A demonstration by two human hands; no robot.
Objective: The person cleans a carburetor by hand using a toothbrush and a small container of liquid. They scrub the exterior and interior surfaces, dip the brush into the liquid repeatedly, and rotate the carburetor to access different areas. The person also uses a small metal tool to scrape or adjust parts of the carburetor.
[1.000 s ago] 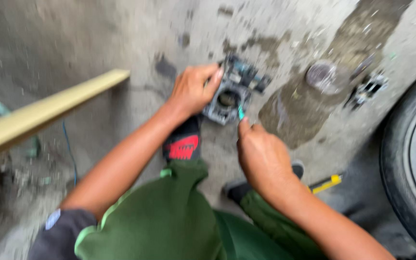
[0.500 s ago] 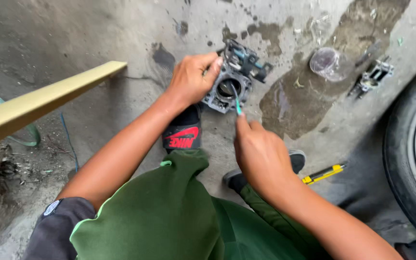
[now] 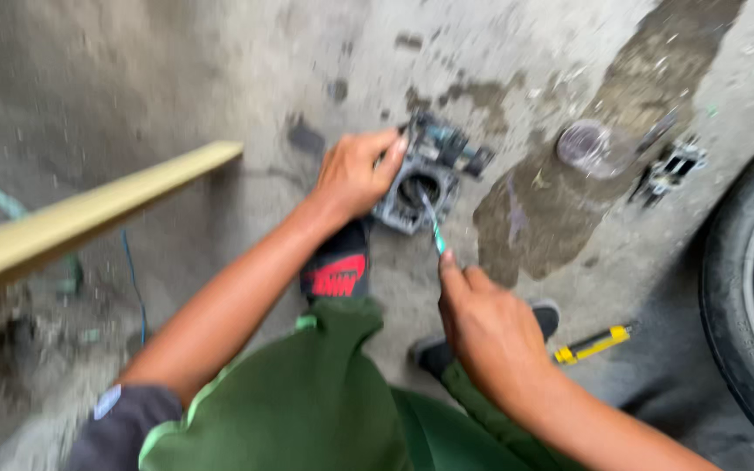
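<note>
Change: both hands and the metal part sit a little lower in the view than half a second ago, and the green tool's tip now reaches into the part's round bore instead of hovering at its rim.
Left hand (image 3: 355, 179): closed around the left side of the throttle body (image 3: 421, 183), fingers curled over its top edge, holding it tilted just above the concrete floor (image 3: 176, 78).
Right hand (image 3: 490, 336): closed in a pinch on the thin green tool (image 3: 432, 225), forefinger laid along its shaft.
Throttle body: grey cast-metal block with a round bore facing up toward the camera, darker fittings on its far side; it lies beyond both hands, toward the far edge of the floor patch in view, past the black and red shoe (image 3: 338, 266).
Key relation: the tool's long axis runs from the right hand up and slightly left into the bore; the left hand is touching the part, the right hand stands apart from it and reaches it only through the tool.
Wet patch (image 3: 560, 201): dark stain on the floor just right of the part.
Clear round lid (image 3: 586, 144): on the stain's far end, blurred.
Small metal bracket (image 3: 669, 170): right of the lid, near the tyre (image 3: 748, 296).
Yellow utility knife (image 3: 593, 343): on the floor right of the right hand.
Yellow bar (image 3: 89, 218): crosses the left side, well apart from the work.
</note>
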